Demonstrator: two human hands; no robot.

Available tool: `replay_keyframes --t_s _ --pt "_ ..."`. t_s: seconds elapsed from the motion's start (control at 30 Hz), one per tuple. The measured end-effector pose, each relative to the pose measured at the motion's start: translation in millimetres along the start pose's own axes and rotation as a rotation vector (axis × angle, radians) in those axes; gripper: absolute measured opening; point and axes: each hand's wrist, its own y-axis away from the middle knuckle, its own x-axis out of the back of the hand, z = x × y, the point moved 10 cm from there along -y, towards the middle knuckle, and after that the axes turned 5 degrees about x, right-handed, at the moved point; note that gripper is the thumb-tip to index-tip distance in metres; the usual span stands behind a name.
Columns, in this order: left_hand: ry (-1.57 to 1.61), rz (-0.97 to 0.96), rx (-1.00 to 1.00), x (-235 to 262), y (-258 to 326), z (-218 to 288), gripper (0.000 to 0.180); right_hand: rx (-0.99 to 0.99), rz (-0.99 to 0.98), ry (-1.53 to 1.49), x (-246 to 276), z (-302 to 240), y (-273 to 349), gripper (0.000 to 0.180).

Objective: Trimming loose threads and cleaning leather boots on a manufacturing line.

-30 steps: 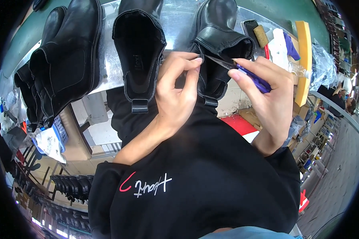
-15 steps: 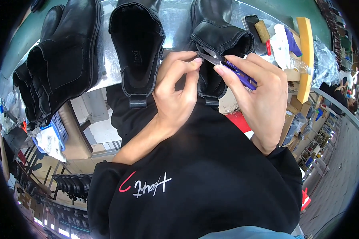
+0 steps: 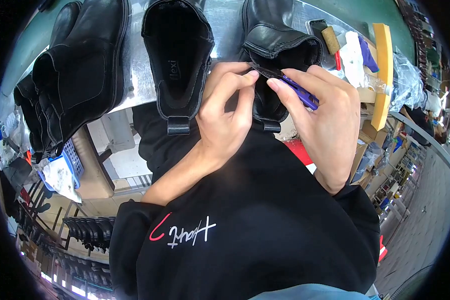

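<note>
R hand (image 3: 331,112) grips snips (image 3: 301,92); L hand (image 3: 226,102) pinches boot (image 3: 276,39) edge, prob. Blades (image 3: 268,71) v. close: slip may nick fingertips (image 3: 253,73).

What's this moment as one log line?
left hand: pinching edge of black boot; right hand: holding purple-handled cutter; blade: near pinch

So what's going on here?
A person works over a black boot at a metal table. The right hand holds a purple-handled cutting tool, its tip right by the left hand, which is pinched near the boot's opening. What it pinches is too small to tell. More black boots sit to the left.
</note>
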Motion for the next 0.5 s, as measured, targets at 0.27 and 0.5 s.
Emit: replay_keyframes --t_s 0.27,0.5 --pt "0.001 -0.002 -0.004 -1 0 0 0.013 -0.002 0.025 -0.026 1 2 0 0.021" --pt "0.001 0.009 -0.018 0 0 0 0.012 -0.044 0.026 -0.094 12 11 0 0.018"
